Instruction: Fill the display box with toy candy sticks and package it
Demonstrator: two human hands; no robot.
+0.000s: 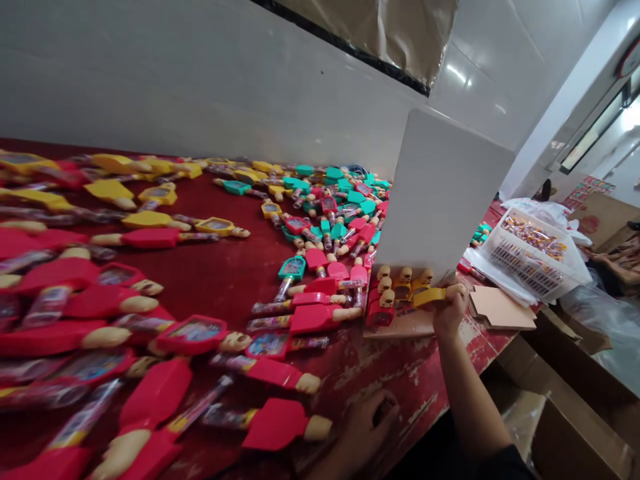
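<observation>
Right hand (449, 313) is raised at about 4 o'clock of the view, partly closed, with a yellow plastic candy holder with a beige tip (431, 297) pinched between fingers and thumb, just above the table. A tall white rectangular board (440, 193) is stood tilted directly behind that hand; the hand overlaps its lower corner, and whether it is gripped cannot be told. Left hand (363, 437) is seen at 6 o'clock at the table edge, fingers loosely curled; whether anything is held cannot be told. A red plastic candy holder with a beige tip (275, 424) lies just beside it, at its 9 o'clock.

A worn red-painted table (415, 380) is covered from 9 to 12 o'clock by many red, yellow and teal candy holders (325, 220). Flat tan cardboard sheets (500, 308) are laid at 3 o'clock of the right hand. A white plastic basket of wrapped sweets (530, 253) is placed beyond them. Brown cardboard boxes (565, 393) are seen below the table edge. A co-worker's arm (613, 267) is visible at far right.
</observation>
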